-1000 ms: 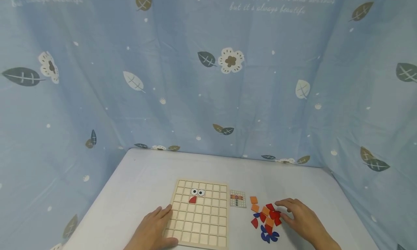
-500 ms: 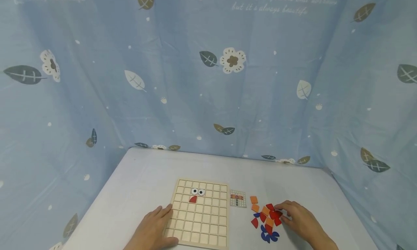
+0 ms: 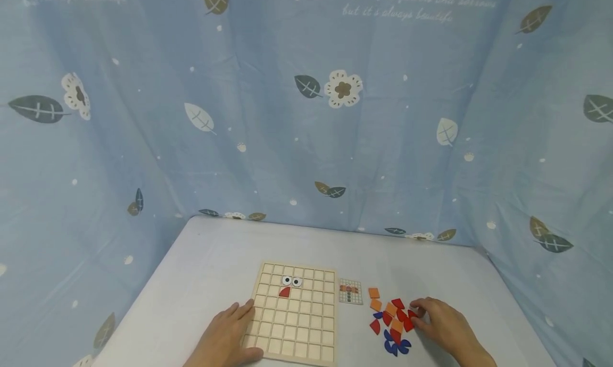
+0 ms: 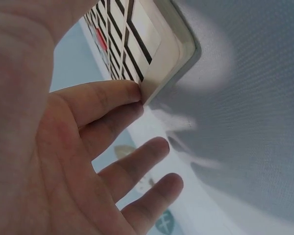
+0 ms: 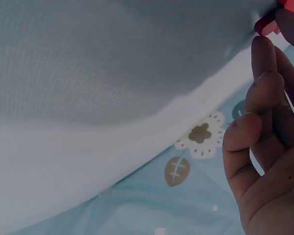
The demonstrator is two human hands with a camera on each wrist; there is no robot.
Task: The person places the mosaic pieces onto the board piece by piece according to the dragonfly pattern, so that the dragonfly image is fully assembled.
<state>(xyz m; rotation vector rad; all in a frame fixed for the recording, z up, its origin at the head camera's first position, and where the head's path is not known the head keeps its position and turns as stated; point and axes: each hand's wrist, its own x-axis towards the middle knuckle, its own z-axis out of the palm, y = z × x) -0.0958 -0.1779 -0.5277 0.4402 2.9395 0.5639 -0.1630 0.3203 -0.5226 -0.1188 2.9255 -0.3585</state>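
A pale wooden grid board [image 3: 293, 324] lies on the table; two eye pieces [image 3: 291, 281] and one red piece [image 3: 284, 292] sit in its upper cells. My left hand [image 3: 225, 335] lies flat, its straight fingers [image 4: 108, 98] touching the board's [image 4: 157, 44] left edge. To the board's right lies a loose pile of red, orange and blue pieces [image 3: 391, 324]. My right hand [image 3: 442, 324] is at the pile's right side, its curled fingers [image 5: 262, 73] pinching a red piece [image 5: 265, 24] against the table.
A small pattern card [image 3: 350, 291] lies between the board and the pile. The white table [image 3: 230, 250] is walled on three sides by a blue leaf-print curtain [image 3: 306, 117].
My right hand's fingers have drawn back and curled in at the right edge of the pile, closing on a red piece. The left hand and the board have not moved.
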